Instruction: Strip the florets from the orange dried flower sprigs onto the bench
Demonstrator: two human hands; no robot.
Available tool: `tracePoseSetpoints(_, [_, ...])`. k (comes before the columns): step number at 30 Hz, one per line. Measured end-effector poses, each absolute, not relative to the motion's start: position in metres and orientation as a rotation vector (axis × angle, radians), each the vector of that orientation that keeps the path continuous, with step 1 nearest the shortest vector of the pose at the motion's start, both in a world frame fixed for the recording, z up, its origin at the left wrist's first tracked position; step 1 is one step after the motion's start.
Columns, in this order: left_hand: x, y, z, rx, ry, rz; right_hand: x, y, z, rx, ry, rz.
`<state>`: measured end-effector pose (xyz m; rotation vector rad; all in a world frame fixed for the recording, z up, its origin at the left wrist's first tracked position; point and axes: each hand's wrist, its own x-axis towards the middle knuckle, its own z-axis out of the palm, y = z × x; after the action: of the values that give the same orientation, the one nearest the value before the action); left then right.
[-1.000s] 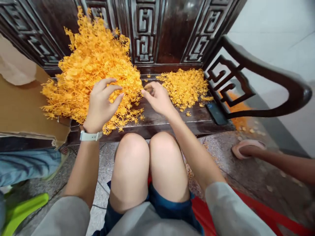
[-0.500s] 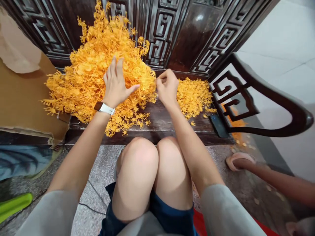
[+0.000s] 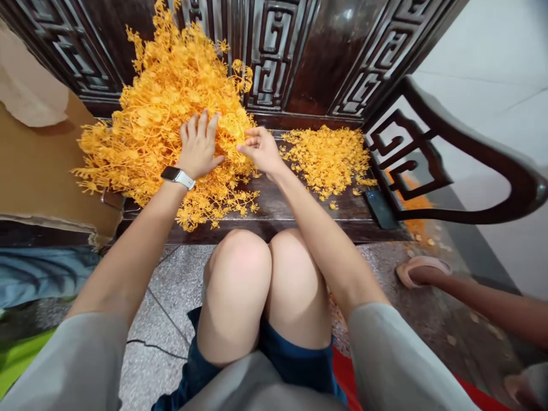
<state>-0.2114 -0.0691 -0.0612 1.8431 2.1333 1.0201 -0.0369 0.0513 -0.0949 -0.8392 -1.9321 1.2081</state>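
Note:
A tall, tangled heap of yellow-orange plastic flower sprigs (image 3: 145, 125) leans against the carved back of a dark wooden bench (image 3: 278, 200). My left hand (image 3: 199, 142) lies on the front of the heap, palm down with fingers spread. At the heap's right edge is my right hand (image 3: 261, 149), thumb and fingertips brought together at the sprigs; whatever is between them is too small to make out. Right of that hand sits a lower pile of small loose yellow-orange pieces (image 3: 331, 157).
A dark phone (image 3: 380, 209) lies by the bench's curved armrest (image 3: 471, 214). On the left stands a torn cardboard box (image 3: 43, 171). Another person's slippered foot (image 3: 422, 271) is on the floor at right, near scattered orange bits (image 3: 413, 197). A thin cable (image 3: 158, 348) crosses the floor.
My right hand has moved left, from beside the small pile to the big heap's edge. My left hand stays spread on the heap, shifted slightly. The view has tilted a little.

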Motion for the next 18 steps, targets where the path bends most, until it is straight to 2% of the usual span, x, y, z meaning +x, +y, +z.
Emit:
tracePoseSetpoints(2, [-0.221,-0.066,-0.060,1.873,2.100,1.007,-0.032,0.044,-0.091,-0.790,-1.765,1.401])
tracePoseSetpoints(5, [-0.237,-0.063,-0.062,1.868,2.106,1.008,-0.015,0.031,-0.071,-0.694,-1.602,1.505])
tracePoseSetpoints(11, [-0.255,-0.064,-0.070,1.805,2.178,1.048,0.034,0.022,-0.026,-0.653,-1.354,1.407])
tracePoseSetpoints(18, [-0.274,-0.067,-0.079,1.889,2.256,0.907,0.107,-0.016,-0.028,-0.698,-1.128,1.391])
